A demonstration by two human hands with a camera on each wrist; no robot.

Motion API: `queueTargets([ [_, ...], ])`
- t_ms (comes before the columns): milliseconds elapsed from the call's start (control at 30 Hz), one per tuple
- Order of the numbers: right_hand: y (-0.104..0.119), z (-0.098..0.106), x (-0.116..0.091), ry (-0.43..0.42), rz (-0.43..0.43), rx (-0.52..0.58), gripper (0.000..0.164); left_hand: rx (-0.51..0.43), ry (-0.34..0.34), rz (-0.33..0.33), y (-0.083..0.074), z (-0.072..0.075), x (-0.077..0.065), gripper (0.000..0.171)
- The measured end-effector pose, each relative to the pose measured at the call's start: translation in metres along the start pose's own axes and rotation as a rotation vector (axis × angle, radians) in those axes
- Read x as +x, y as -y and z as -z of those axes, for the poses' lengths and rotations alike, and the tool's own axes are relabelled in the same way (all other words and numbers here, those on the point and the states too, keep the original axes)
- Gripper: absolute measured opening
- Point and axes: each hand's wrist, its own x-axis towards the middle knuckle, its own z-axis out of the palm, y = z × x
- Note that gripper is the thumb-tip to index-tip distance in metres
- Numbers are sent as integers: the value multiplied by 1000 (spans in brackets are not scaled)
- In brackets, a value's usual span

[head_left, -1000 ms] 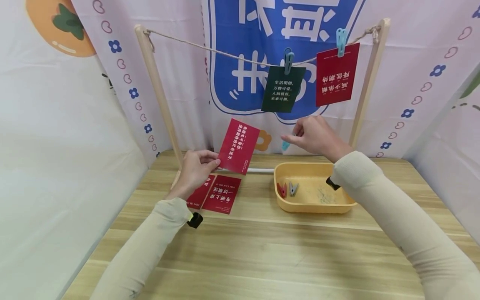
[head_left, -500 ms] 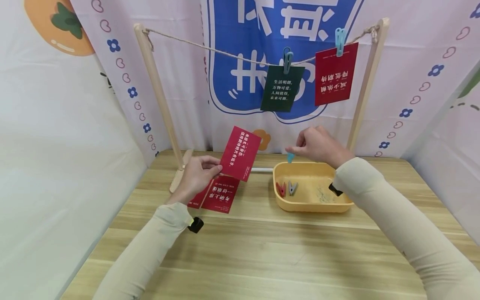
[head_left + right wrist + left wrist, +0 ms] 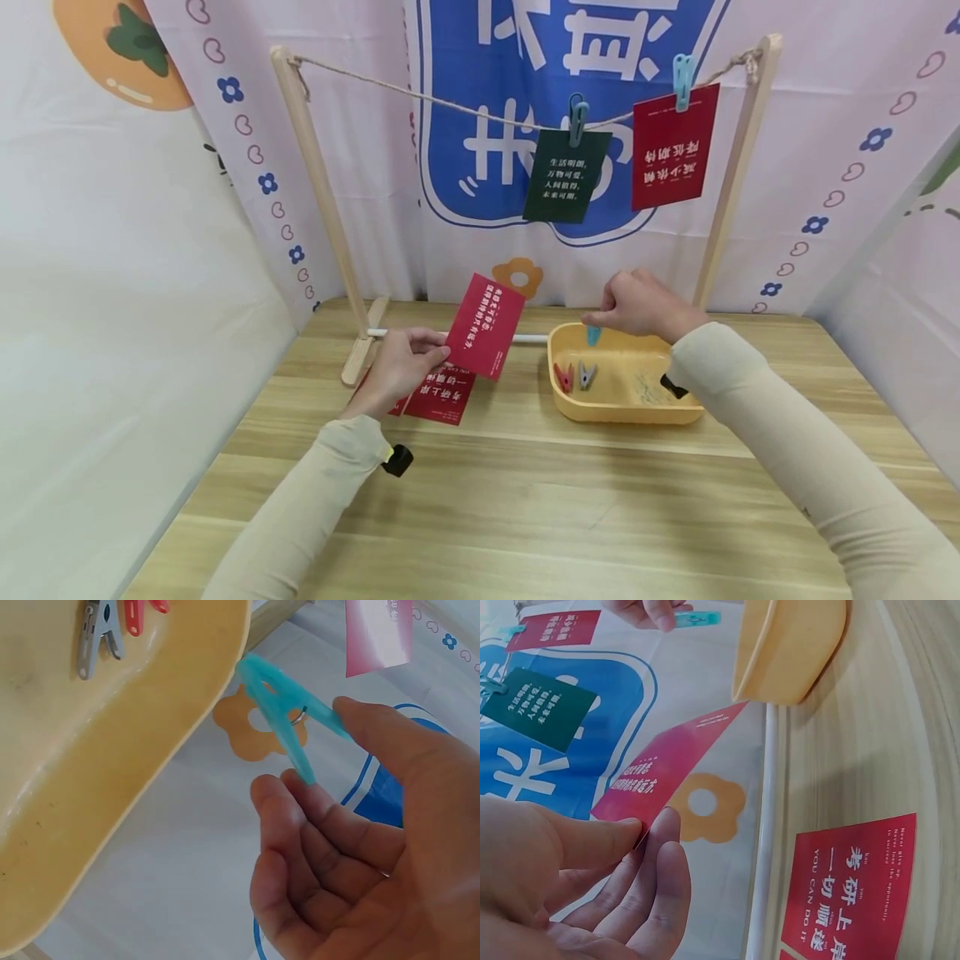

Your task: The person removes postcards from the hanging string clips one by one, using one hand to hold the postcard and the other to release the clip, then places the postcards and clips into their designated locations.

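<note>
My left hand (image 3: 403, 363) pinches a red card (image 3: 486, 327) with white writing by its edge, between thumb and fingers, raised above the table. In the left wrist view the card (image 3: 664, 769) tilts away from the thumb. Over the back rim of the yellow tray, my right hand (image 3: 639, 307) pinches a light blue clothespin (image 3: 593, 335). The right wrist view shows this clothespin (image 3: 281, 712) held by the ends of its two legs, nothing in its tip. Below the left hand lie red cards (image 3: 441, 395), partly hidden by it and by the held card.
A yellow tray (image 3: 628, 412) holds a red clothespin (image 3: 564, 377) and a grey clothespin (image 3: 587, 375). On a rope (image 3: 420, 96) between two wooden posts (image 3: 318, 179), blue clothespins hold a green card (image 3: 567, 177) and a red card (image 3: 673, 150). A white rod (image 3: 532, 339) runs along the base.
Both hands have come down, the left with its red card slightly rightward, the right with the clothespin towards the tray. The hanging cards stay in place.
</note>
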Motion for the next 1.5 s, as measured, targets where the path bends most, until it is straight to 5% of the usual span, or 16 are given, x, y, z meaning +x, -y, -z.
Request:
queueTargets([
  [867, -16, -20, 10, 277, -233, -99, 45, 9, 60, 97, 20, -12, -9, 22],
  [1033, -18, -25, 13, 328, -246, -82, 32, 10, 70, 117, 25, -17, -10, 22],
  [1500, -27, -40, 21, 365, -294, -127, 36, -21, 71, 131, 34, -31, -13, 17],
])
